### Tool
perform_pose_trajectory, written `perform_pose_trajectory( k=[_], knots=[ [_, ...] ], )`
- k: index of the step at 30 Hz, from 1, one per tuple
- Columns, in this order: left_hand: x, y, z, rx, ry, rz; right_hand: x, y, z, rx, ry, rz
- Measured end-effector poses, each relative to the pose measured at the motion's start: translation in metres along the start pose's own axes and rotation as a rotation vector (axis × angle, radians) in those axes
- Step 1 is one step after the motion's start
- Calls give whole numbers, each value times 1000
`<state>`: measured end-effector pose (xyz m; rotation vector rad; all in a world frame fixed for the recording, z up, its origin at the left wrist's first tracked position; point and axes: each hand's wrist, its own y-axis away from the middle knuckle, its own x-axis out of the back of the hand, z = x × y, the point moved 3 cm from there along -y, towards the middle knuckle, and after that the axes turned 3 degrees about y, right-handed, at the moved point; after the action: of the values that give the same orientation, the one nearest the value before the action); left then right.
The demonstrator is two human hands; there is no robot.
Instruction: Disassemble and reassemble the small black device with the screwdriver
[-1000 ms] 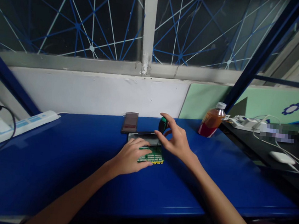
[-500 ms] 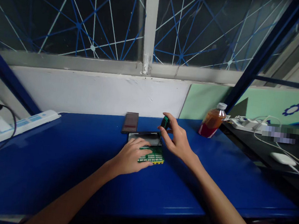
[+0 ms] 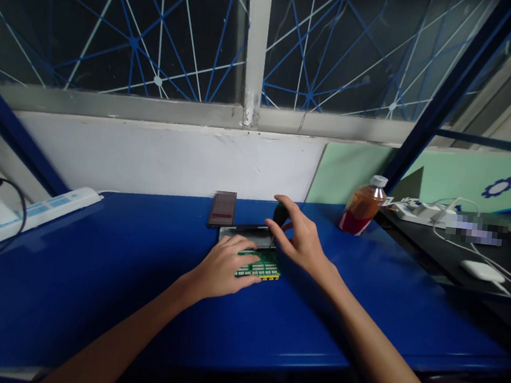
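Note:
My left hand [image 3: 227,266] lies with its fingers spread over the left side of a green circuit board [image 3: 266,269], its thumb along the near edge. Part of the board is hidden under the fingers. Pale rectangular parts and a yellow strip show on it. Directly behind the board is a dark flat panel in a grey frame [image 3: 260,236], partly covered by my fingertips. My right hand [image 3: 302,236] is closed round the dark handle of a screwdriver [image 3: 279,215], held upright. Its thin shaft points down at the board's far right corner; I cannot make out the tip.
A dark phone [image 3: 223,210] lies behind the panel on the blue table [image 3: 135,288]. A drink bottle [image 3: 363,205] stands at the back right. On the left is a white power strip [image 3: 28,219] with a black cable. A black table [image 3: 441,253] at right carries cables and chargers.
My right thumb and fingers have shifted slightly left round the screwdriver handle, which now shows less of its green top. My left hand and the board have not moved.

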<state>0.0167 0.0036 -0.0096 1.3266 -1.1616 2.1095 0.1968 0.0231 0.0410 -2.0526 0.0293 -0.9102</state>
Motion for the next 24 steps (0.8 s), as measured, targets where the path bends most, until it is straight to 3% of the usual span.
perform_pose_trajectory(
  k=[3, 9, 14, 19, 24],
  knots=[
    [-1, 1, 0, -3, 2, -3, 0, 0, 1, -17, -16, -33],
    [-2, 1, -2, -7, 0, 1, 1, 1, 4, 56, 60, 55],
    [-2, 1, -2, -10, -8, 5, 0, 1, 7, 12, 30, -13],
    [-1, 0, -1, -14, -9, 8, 1, 1, 6, 31, 72, 33],
    [-2, 0, -2, -15, -8, 7, -1, 1, 4, 13, 45, -14]
  ],
)
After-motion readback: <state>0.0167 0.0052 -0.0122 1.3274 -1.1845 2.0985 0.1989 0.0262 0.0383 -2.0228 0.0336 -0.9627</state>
